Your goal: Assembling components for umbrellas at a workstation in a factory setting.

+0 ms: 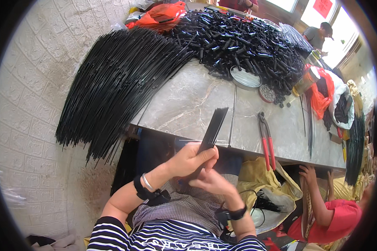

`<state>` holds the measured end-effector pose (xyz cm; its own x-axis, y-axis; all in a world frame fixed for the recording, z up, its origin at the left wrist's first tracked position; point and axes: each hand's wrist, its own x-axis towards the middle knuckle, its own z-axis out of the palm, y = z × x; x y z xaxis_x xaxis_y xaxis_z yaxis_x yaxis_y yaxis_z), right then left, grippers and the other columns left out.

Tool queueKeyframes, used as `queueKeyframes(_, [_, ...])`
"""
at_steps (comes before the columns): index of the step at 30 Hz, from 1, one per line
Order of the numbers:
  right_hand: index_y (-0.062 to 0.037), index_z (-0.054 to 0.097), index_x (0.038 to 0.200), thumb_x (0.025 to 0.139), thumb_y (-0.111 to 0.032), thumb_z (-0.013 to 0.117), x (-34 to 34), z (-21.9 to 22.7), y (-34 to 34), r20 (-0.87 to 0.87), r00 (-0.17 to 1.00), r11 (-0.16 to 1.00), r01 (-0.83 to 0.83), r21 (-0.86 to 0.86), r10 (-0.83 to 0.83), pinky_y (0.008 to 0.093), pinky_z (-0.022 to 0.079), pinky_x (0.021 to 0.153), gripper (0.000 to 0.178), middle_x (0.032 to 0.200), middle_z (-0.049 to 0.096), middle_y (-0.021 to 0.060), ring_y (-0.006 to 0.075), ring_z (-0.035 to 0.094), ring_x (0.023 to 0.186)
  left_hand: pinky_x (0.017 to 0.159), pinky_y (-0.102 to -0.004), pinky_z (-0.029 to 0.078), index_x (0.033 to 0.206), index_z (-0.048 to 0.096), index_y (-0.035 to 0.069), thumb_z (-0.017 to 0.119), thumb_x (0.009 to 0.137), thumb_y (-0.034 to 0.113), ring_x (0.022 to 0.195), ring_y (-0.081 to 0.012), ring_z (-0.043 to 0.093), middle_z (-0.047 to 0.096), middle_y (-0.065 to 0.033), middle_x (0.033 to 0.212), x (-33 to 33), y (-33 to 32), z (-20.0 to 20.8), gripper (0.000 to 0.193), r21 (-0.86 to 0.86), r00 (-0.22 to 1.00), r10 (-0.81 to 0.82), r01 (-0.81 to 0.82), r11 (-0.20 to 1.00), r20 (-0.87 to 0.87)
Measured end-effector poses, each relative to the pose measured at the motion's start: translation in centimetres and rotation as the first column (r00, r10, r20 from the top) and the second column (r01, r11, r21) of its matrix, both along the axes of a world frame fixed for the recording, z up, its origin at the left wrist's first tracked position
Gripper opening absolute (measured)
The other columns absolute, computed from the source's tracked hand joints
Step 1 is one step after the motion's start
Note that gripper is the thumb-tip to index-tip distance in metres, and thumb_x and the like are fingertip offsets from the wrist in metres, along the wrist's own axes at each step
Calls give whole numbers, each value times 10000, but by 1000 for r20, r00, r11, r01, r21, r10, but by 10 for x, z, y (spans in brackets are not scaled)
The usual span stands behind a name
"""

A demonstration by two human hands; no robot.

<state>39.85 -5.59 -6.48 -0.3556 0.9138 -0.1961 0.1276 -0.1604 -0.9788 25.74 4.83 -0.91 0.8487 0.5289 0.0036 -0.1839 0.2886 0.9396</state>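
Observation:
In front of my waist, my left hand [193, 160] is closed around a bundle of thin black rods [215, 125]. The bundle tilts up and to the right, its top end over the table's front edge. Just below, my right hand [215, 183] curls at the bundle's lower end, thumb toward the left; my left hand hides part of its fingers. A few thin pale strands [192, 141] show beside my left hand, and I cannot tell whether it holds them. Red-handled pliers [265, 140] lie on the grey table [188, 96] to the right.
Long black rods [117, 83] hang over the table's left edge. Behind are a heap of short black tubes [238, 42], a round dish of clear sticks [245, 78] and a small bowl of metal bits [267, 93]. A person in red [337, 217] sits at right, beside a yellow sack [259, 180].

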Motion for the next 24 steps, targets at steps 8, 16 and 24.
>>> queueKeyframes(8, [40,422,1356,873,-58,632,50,129,26,-28,848,766,492,414,-530,335,495,917,535,1228,615,192,230,609,1117,581,-241,451,883,568,21,471,1027,224,626,-84,517,555,-14,714,1,-18,5,267,44,997,-79,79,996,-8])
queueKeyframes(16, [74,369,1368,1003,-168,478,10,148,37,-523,785,827,508,239,-331,301,525,831,451,1089,630,196,208,649,932,617,-247,486,885,552,8,431,1028,364,653,-112,584,623,-59,775,6,-23,6,403,-86,993,104,-99,991,50])
queueKeyframes(24, [62,542,1138,991,-152,519,10,161,-6,-596,738,948,243,-203,-317,339,573,619,260,802,664,184,274,679,651,514,-215,426,909,570,40,440,1035,309,565,-82,524,587,-25,694,0,-26,-11,324,-114,962,270,-272,956,-31])
